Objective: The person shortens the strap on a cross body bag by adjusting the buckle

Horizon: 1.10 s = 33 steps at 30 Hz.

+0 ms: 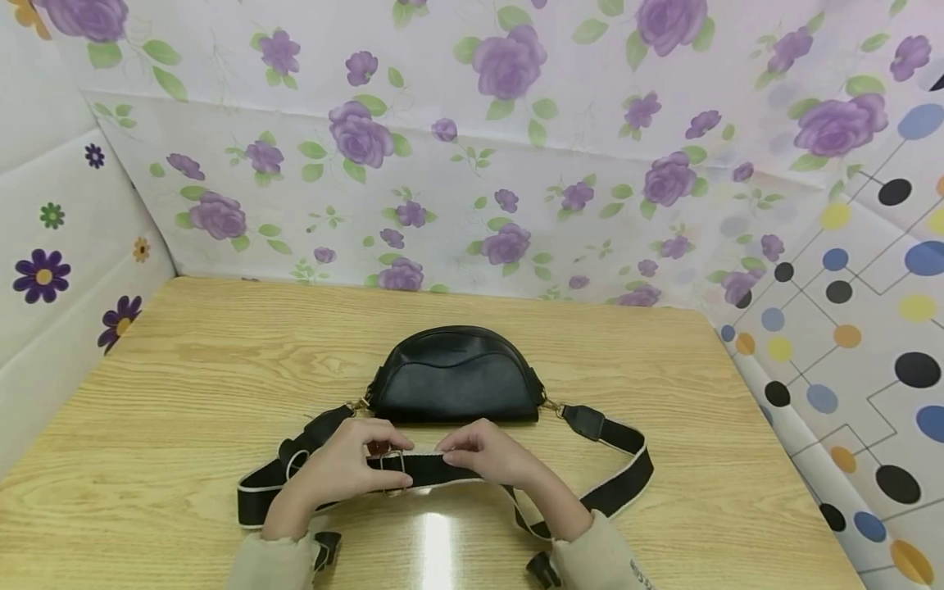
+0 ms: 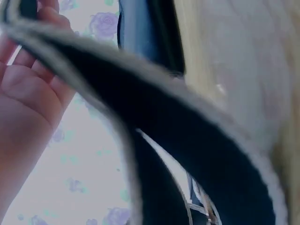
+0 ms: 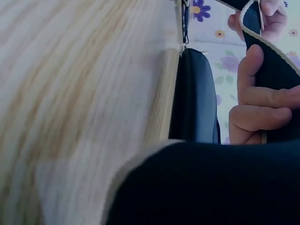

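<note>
A black half-moon handbag (image 1: 457, 385) stands on the table, its long black shoulder strap (image 1: 442, 469) with pale edging clipped to both ends. Over the table in front of the bag, my left hand (image 1: 342, 467) pinches the strap at a metal slider buckle (image 1: 403, 465), thumb below and fingers above. Just to its right, my right hand (image 1: 492, 455) holds the same strap between thumb and fingers. In the right wrist view, curled fingers (image 3: 262, 112) of the right hand lie against the strap. Loops of strap cross close in front of the left wrist camera, hiding part of the left hand.
The wood-grain table (image 1: 221, 352) runs back to a flowered cloth wall (image 1: 442, 197). A dotted cloth (image 1: 870, 393) borders the right side. Slack strap loops lie left and right of the hands. Black buckles (image 1: 544, 569) hang at the sleeves.
</note>
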Motion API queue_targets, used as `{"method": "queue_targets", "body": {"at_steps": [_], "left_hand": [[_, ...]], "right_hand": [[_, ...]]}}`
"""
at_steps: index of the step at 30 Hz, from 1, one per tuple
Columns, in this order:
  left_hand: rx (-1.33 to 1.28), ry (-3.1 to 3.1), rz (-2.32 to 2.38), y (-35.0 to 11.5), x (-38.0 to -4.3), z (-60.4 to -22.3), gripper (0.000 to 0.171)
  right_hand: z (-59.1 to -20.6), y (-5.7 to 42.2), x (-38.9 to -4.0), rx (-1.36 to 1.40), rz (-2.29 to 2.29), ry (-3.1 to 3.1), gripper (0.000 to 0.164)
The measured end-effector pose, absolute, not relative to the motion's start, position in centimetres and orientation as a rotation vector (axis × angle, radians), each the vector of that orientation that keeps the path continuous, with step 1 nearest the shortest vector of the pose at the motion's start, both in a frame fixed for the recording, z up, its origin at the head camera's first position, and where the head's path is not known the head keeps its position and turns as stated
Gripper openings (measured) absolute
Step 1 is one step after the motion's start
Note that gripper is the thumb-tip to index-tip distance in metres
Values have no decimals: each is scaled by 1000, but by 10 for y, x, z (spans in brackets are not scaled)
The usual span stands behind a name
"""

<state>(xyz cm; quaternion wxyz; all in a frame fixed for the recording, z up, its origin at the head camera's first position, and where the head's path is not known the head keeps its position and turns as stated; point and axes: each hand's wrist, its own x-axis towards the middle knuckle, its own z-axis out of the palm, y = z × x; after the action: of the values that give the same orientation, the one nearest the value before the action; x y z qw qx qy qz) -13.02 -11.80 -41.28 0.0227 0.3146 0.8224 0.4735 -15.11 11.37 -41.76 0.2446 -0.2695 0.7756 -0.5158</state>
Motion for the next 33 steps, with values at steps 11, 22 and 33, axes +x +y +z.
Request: {"method": "queue_targets", "body": {"at_steps": [11, 22, 33], "left_hand": [[977, 2593, 1420, -118, -127, -414, 49], [979, 2572, 1536, -118, -126, -416, 41], [1034, 2599, 1544, -119, -128, -414, 41]], "right_hand": [[-416, 118, -154, -647, -1569, 2008, 16], [-416, 120, -154, -595, -1664, 1928, 18], [-416, 122, -154, -585, -1703, 1919, 21]]}}
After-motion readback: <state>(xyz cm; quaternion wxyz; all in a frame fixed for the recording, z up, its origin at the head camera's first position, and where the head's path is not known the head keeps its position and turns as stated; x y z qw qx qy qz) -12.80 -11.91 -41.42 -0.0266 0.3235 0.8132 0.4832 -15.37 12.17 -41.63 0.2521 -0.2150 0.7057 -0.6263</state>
